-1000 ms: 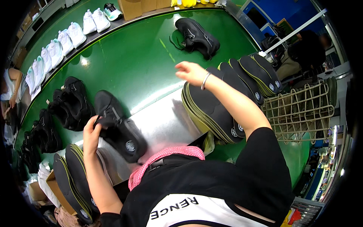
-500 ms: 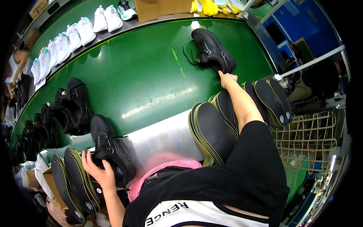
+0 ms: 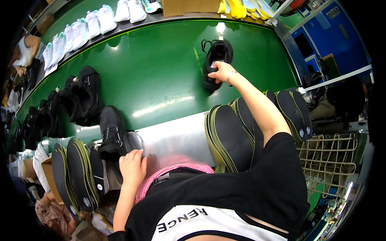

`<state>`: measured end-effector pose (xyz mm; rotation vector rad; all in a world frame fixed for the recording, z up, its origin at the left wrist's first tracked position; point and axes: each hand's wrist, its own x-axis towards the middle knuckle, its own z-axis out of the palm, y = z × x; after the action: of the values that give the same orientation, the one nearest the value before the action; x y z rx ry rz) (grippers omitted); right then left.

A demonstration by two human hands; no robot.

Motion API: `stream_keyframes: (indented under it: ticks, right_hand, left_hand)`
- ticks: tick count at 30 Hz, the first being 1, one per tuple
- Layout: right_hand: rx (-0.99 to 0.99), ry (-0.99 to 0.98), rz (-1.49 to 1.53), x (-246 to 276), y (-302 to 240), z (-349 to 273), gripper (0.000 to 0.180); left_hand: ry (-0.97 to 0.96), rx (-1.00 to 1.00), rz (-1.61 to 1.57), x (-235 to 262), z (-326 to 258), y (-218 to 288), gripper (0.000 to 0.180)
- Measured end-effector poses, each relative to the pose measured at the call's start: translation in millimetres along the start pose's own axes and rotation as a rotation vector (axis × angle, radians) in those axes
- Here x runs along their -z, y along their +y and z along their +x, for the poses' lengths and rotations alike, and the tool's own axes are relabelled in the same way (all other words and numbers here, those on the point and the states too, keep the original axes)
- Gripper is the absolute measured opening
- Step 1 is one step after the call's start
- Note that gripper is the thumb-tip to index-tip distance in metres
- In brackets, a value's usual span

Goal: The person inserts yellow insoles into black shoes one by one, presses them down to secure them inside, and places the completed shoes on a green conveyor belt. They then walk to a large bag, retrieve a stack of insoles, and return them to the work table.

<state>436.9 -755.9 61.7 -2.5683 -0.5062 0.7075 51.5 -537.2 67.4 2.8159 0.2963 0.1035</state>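
Note:
My right hand (image 3: 220,72) grips a black lace-up shoe (image 3: 223,50) by its heel opening, thumb and fingers pinched at the collar, over the green table. The shoe's toe points away from me and its laces stick out to the left. At the near left, a second black shoe (image 3: 111,124) rests on the ledge, toe pointing away. My left hand (image 3: 132,166) is beside that shoe's heel, fingers bent and close together over a dark, blurred edge; what they hold, if anything, is hidden.
Stacks of black insoles with yellow-green edges stand on the metal ledge (image 3: 173,138), right (image 3: 229,140) and left (image 3: 82,176). More black shoes (image 3: 86,96) line the table's left side. White shoes (image 3: 93,26) stand along the far edge near a cardboard box (image 3: 189,8). A wire rack (image 3: 329,156) is at right.
My right hand has taken hold of the far shoe; it has turned and come nearer. My left hand has moved from the near shoe's opening to the right side of its heel.

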Motion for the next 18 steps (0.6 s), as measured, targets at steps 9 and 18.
stream_keyframes:
  ticks: [9, 18]
  right_hand:
    - [0.191, -0.42, 0.053, -85.9, -101.1, -149.5, 0.03]
    - [0.328, -0.44, -0.198, -141.6, -88.4, -254.0, 0.036]
  left_hand:
    - [0.056, 0.267, -0.865, 1.0, 38.6, 4.4, 0.027]
    - [0.23, -0.087, -0.51, -21.4, 46.5, 46.0, 0.059]
